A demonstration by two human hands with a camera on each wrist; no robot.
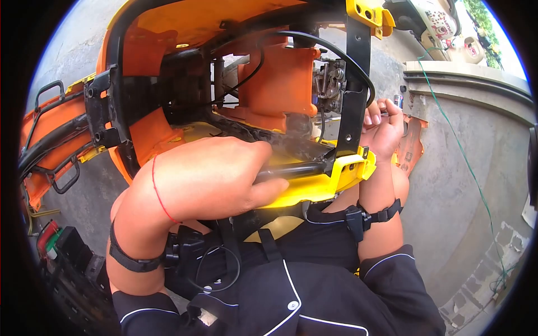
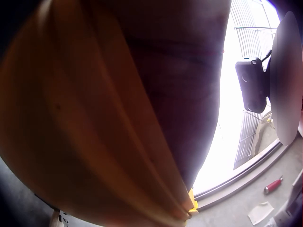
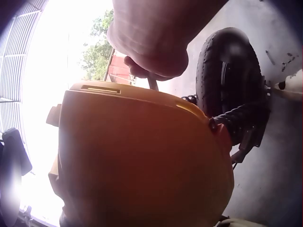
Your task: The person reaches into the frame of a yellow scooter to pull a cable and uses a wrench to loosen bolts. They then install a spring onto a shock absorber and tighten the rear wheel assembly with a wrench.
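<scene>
An orange and yellow scooter body [image 1: 274,84] with a black frame fills the upper middle of the head view. My left hand [image 1: 210,176] grips a black frame tube [image 1: 297,171] along its near side, the thumb lying over the yellow panel [image 1: 305,192]. Right of a black upright bar [image 1: 357,84], my right hand [image 1: 386,134] is raised with its fingers curled. A slim grey metal shaft [image 3: 153,83] sticks out below that hand in the right wrist view, close over the panel's edge. What lies inside the right fist is mostly hidden.
A black tyre [image 3: 213,71] and a coiled spring [image 3: 239,118] show beyond the panel. An orange part [image 1: 412,143] lies on the grey floor behind the right hand. A green cord [image 1: 462,151] runs across the floor. A red-handled tool [image 2: 273,185] lies on the ground.
</scene>
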